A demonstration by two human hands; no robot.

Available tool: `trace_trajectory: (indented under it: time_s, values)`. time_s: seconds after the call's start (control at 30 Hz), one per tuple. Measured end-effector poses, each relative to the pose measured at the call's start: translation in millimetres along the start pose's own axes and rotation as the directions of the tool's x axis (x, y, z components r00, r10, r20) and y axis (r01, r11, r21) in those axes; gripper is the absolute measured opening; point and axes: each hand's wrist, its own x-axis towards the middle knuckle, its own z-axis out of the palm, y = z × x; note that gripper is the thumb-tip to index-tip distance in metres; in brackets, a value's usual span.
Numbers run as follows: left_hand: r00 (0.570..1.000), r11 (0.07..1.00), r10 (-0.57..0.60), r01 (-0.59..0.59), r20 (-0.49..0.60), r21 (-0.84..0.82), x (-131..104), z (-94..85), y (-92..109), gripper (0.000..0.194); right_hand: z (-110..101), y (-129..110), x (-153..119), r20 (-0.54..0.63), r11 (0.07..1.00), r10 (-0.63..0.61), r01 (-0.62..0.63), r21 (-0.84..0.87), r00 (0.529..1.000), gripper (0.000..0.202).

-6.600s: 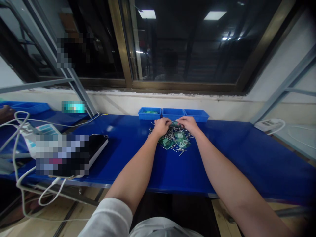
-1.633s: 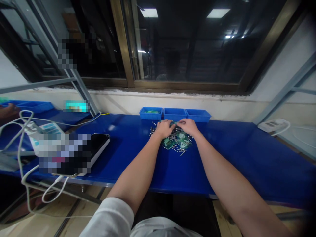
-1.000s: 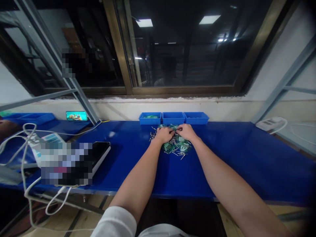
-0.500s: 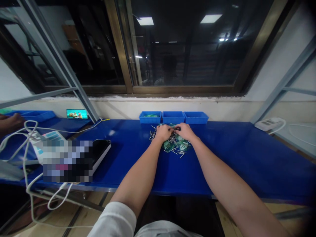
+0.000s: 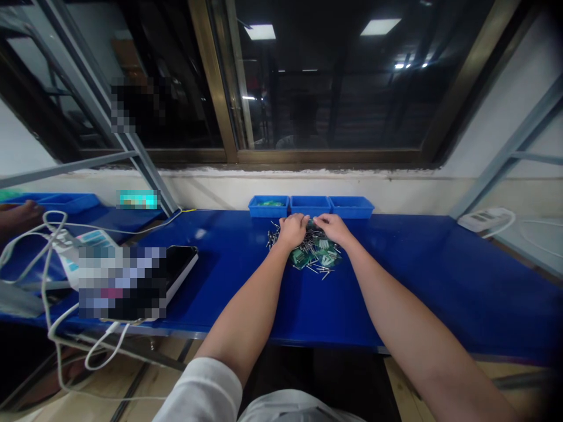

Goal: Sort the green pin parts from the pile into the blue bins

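A pile of thin metal pieces that look like screws or pins point(image 5: 311, 239), mixed with green-and-white packets point(image 5: 328, 258), lies on the blue table point(image 5: 220, 258) in front of me. My left hand point(image 5: 294, 231) is at the pile's far left side, its fingers bent together. Across from it, my right hand point(image 5: 333, 227) has thumb and forefinger pinched at the pile's far edge. The fingertips of both hands are close together. Whatever they hold is too small or hidden to make out.
Three joined blue bins stand against the wall: the left bin point(image 5: 269, 212) holds green packets, beside the middle bin point(image 5: 310, 212) and right bin point(image 5: 352, 213). At left are a phone point(image 5: 182, 258), white cables point(image 5: 46, 293) and another person's hand point(image 5: 24, 215). A power strip point(image 5: 486, 219) lies at right.
My hands have parted slightly; the dark thing seen between their fingertips before no longer shows. My left fingers have turned more forward. The pile looks much the same.
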Motion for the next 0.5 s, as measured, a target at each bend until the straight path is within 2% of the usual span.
trace_trajectory:
  time_s: [0.1, 0.27, 0.5]
  values:
    - [1.000, 0.997, 0.013, -0.015, -0.027, -0.070, 1, 0.3, -1, 0.036, 0, -2, 1, 0.008, 0.994, 0.032, -0.032, 0.106, 0.999, 0.040]
    - [0.999, 0.969, 0.016, -0.024, -0.038, -0.245, 3, 1.4, -6, 0.025, -2, -8, 1, -0.049, 0.979, 0.026, -0.016, 0.203, 0.998, 0.033]
    - [1.000, 0.932, 0.018, -0.021, -0.012, -0.361, 4, 2.6, -8, 0.018, -4, -10, 1, -0.131, 0.980, 0.004, 0.022, 0.196, 0.991, 0.026]
